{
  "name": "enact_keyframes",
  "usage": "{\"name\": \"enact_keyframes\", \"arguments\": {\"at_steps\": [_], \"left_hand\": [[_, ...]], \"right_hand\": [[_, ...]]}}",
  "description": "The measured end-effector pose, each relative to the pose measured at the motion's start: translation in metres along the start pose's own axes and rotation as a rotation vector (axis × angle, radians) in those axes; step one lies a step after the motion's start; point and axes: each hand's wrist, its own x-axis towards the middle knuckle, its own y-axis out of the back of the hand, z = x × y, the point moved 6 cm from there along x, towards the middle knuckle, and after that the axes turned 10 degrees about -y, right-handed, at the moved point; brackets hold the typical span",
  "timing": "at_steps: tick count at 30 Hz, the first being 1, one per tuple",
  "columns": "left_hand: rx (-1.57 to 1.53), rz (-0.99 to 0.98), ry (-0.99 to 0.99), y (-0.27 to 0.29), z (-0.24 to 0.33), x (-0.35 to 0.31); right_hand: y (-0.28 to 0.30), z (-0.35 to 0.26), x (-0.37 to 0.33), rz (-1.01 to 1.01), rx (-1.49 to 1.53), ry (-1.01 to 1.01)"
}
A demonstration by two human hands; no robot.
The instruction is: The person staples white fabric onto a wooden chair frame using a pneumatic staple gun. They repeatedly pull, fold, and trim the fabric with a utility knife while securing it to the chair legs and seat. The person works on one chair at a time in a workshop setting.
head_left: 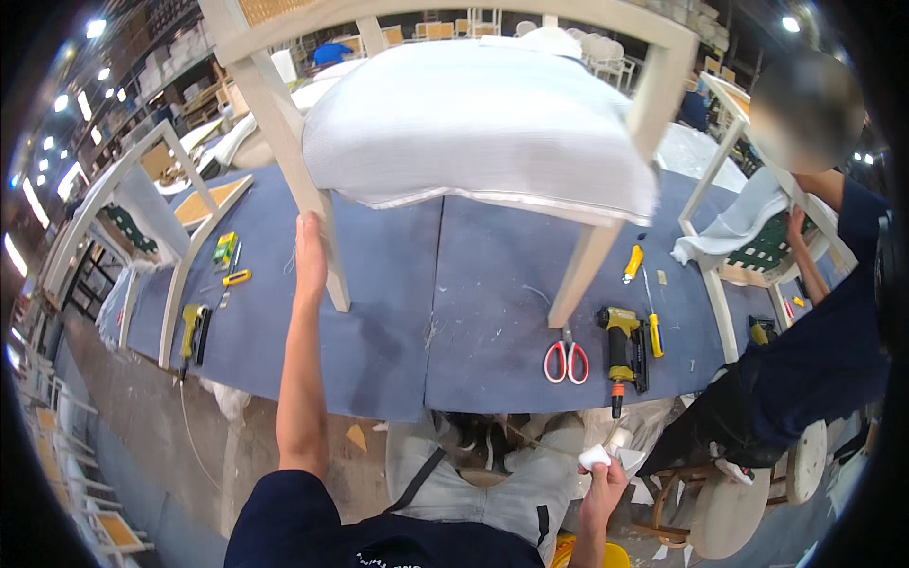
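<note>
A pale wooden chair with a white fabric-covered seat stands on the table before me. My left hand is at its left leg, the fingers pointing upward along the wood and partly hidden. Low at the right, by my lap, my right hand is closed on a small white wad, whose material I cannot make out. Red-handled scissors lie by the chair's right leg, next to a green-and-black staple gun with a hose end. Just right of it is a yellow-handled screwdriver.
The blue-covered table also bears a yellow cutter, another staple gun and a small green box. Chair frames stand at left and right. A co-worker handles the right one. A hose hangs at left.
</note>
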Motion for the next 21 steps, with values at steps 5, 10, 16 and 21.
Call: {"name": "enact_keyframes", "arguments": {"at_steps": [5,10,16,21], "left_hand": [[0.319,-0.066,-0.208,0.018,0.063,-0.138],[0.596,-0.849,-0.014,0.089,0.061,-0.404],[0.438,-0.54,0.985,0.152,0.035,-0.582],[0.406,-0.633,1.029,0.157,0.01,-0.598]], "right_hand": [[0.001,0.003,0.029,-0.055,-0.113,-0.012],[0.014,0.015,0.061,-0.065,-0.197,-0.058],[-0.021,0.023,0.077,-0.145,-0.057,-0.146],[-0.074,0.032,0.069,-0.219,0.026,-0.23]]}}
